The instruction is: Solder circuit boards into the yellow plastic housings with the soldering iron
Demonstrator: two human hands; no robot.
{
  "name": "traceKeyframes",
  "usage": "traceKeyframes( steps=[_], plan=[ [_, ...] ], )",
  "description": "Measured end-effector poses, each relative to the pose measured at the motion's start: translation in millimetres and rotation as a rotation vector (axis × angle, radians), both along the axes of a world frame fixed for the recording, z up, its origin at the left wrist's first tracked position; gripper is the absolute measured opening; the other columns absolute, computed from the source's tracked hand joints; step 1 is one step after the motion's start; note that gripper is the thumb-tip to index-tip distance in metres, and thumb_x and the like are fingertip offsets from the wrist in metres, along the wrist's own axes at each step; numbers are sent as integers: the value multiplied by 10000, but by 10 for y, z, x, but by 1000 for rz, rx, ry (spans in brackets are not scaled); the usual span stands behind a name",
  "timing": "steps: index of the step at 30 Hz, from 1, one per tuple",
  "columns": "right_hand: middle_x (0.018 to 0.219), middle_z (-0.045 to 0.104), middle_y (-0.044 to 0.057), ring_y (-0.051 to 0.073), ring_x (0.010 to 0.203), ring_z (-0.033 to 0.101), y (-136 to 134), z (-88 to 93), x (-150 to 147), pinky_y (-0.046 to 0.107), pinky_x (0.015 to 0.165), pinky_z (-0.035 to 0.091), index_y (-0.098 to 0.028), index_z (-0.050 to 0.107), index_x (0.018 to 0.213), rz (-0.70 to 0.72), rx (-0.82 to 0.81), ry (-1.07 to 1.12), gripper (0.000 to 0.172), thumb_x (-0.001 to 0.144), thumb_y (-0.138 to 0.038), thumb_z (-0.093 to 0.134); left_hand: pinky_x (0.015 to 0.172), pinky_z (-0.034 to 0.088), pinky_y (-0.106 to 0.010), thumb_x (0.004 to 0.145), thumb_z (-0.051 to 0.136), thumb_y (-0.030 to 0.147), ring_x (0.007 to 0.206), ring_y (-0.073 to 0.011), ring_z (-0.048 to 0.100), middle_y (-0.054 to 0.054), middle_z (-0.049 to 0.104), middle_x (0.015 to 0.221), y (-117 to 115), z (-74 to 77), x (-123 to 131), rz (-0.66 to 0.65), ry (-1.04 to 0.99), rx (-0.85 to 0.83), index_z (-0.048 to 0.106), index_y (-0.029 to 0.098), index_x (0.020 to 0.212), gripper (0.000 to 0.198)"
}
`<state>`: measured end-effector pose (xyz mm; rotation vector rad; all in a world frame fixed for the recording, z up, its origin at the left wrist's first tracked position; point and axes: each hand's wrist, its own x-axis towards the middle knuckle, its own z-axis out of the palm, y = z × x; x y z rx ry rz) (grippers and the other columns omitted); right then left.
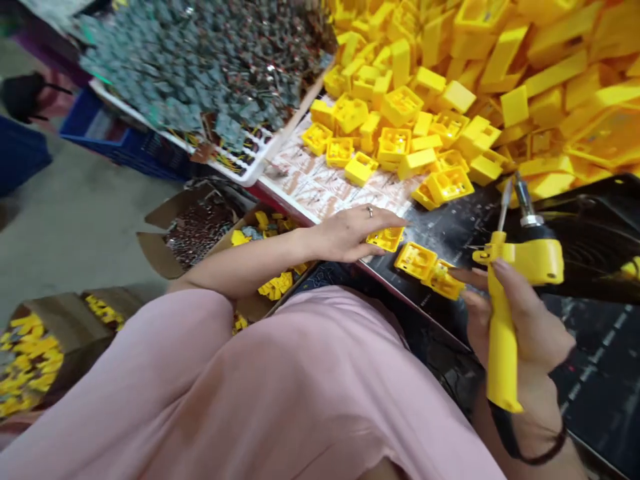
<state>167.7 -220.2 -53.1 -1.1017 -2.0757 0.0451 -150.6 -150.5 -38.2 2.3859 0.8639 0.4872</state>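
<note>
My left hand (357, 230), with a ring on one finger, lies over a small yellow plastic housing (389, 238) at the table's front edge, fingers closed about its sides. In my right hand (530, 320) is a yellow power screwdriver (503, 333), handle toward me and dark chuck pointing away. A slim metal shaft (506, 203) stands beside the chuck. Two more open-faced yellow housings, one nearer the left (416, 260) and one nearer the right (445, 280), sit end to end between my hands. My right fingertips are close to the right one; contact is unclear.
Yellow housings (400, 107) are heaped across the back right. A white tray (250, 175) of grey wired parts stands at the back left. Below are a blue crate (120, 143), a carton of brown parts (200, 227) and sacks of yellow pieces (30, 360).
</note>
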Motion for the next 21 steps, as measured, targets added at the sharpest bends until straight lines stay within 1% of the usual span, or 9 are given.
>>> traceKeyframes(
  steps=[3,5,7,10,13,15,18,20,21],
  plan=[
    [983,839,27,240,690,788,147,50,-124,304,633,624,-347,655,1431,98,143,-133,637,864,-134,850,1083,542,-254,1012,707,314,1271,-182,721,-146,740,1403,-4,295,-435,-96,29,-121,650,136,1436,463],
    [1029,831,71,314,794,811,190,36,-170,384,683,662,-328,628,1435,149,111,-138,692,815,-212,912,1097,535,-296,994,729,383,1302,-196,697,-118,680,1509,18,482,-818,-69,154,-76,658,204,1443,488],
    [1073,822,95,358,863,816,199,-25,-187,438,707,682,-324,590,1460,158,72,-125,767,783,-249,942,1176,480,-374,1034,653,465,1431,-220,575,-68,605,1600,82,544,-1174,172,274,76,633,232,1478,502],
    [1224,801,122,388,1005,811,182,-134,-182,451,766,701,-345,573,1466,137,16,-144,808,766,-153,927,1288,330,-507,1094,500,534,1478,-236,424,33,650,1522,232,396,-1540,484,467,199,658,240,1426,471],
    [1338,757,173,421,1132,780,168,-200,-157,480,893,704,-320,566,1480,127,-11,-144,860,729,-153,952,1342,213,-577,1102,438,568,1334,-190,556,58,787,1234,358,190,-1683,578,467,214,758,229,1076,466],
    [1395,724,196,417,1177,765,172,-226,-136,477,966,690,-314,547,1501,126,-18,-107,922,699,-175,980,1302,354,-469,1123,400,572,1174,-128,656,53,814,1126,399,156,-1693,670,353,228,745,218,1037,502],
    [1451,687,209,388,1215,752,200,-267,-120,434,1026,664,-311,510,1525,168,-46,-37,981,682,-154,987,990,559,-225,1165,384,540,1011,-53,657,2,774,1204,439,295,-1641,848,77,181,656,94,1233,526],
    [1443,693,204,376,1229,745,223,-296,-138,423,1034,656,-312,508,1518,201,-41,-14,971,687,-147,982,842,563,-179,1188,365,427,927,-29,629,-2,736,1159,475,447,-1551,890,-155,97,570,35,1271,449],
    [1430,702,196,373,1226,747,231,-307,-162,427,1027,659,-317,515,1506,201,-27,-3,953,691,-154,981,813,559,-182,1180,369,370,885,-24,617,8,726,1115,495,518,-1477,841,-251,56,567,44,1245,387]
  ],
)
